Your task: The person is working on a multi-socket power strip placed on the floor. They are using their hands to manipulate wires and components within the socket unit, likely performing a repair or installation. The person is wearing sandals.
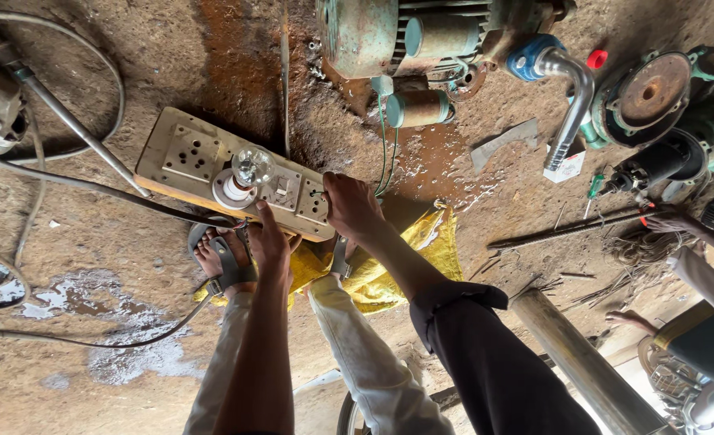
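Observation:
A beige wooden switch board (181, 153) with sockets, a switch and a clear bulb (254, 166) in a white holder lies on the dirt floor. My left hand (268, 242) rests at the board's near edge just below the bulb holder, one finger stretched toward it; what its curled fingers hold is hidden. My right hand (349, 205), arm in a dark sleeve, grips the board's right end by a socket. A black cable (91, 187) runs across the board's near edge toward my left hand.
My sandalled foot (216, 258) and a yellow cloth (429, 242) lie under the hands. Green pump motors (405, 32), a bent metal pipe (574, 97) and a rusty pump housing (655, 89) stand beyond. Another person's hand (671, 217) holds a long rod (566, 229) at right. A wet patch (115, 322) spreads at left.

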